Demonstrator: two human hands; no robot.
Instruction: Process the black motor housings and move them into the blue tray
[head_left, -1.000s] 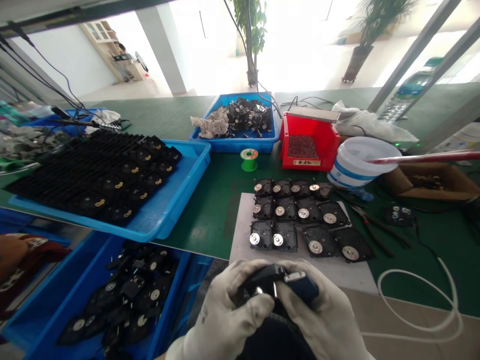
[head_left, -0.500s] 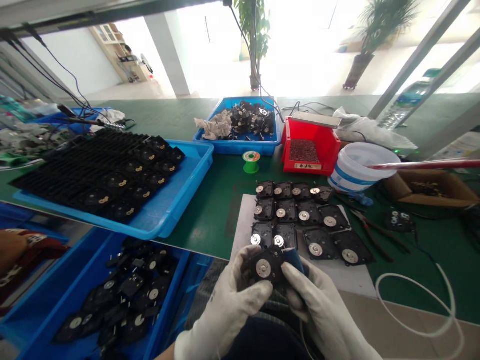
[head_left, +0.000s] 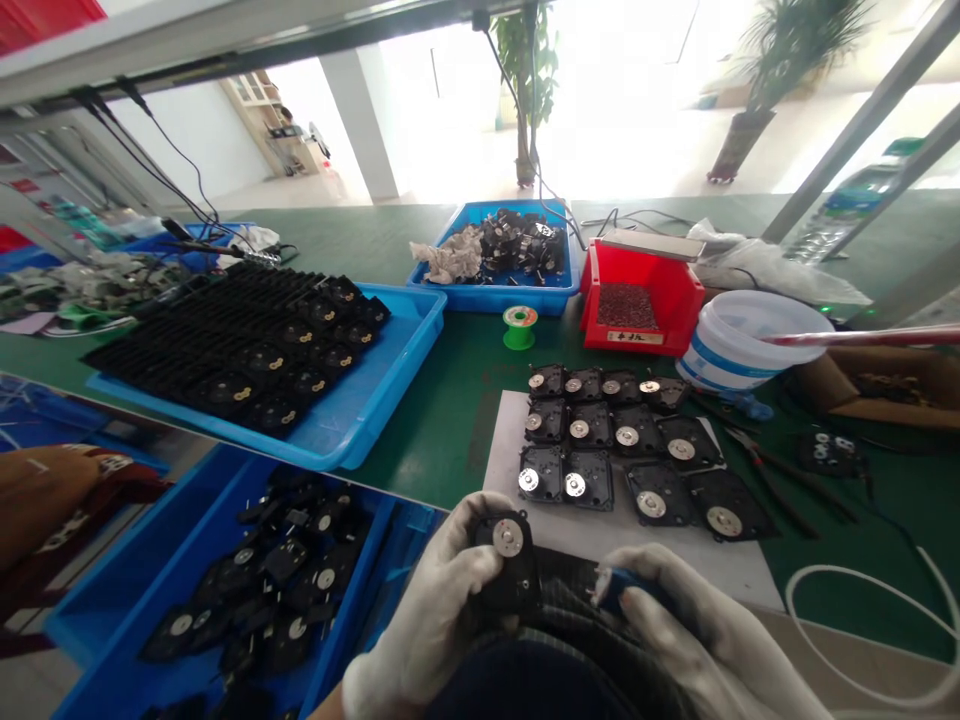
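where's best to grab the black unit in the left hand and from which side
Probably by the free right edge of the black unit, coming from the right: the left hand covers its left edge, and an edge grip avoids the silver disc on its face.

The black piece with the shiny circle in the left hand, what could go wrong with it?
The black piece might slip, because only the gloved left hand holds it; then it could drop, perhaps onto the dark clothing below. Also, the right hand holds a blue item nearby, apart from it; if they bumped, the shiny circle might get scratched.
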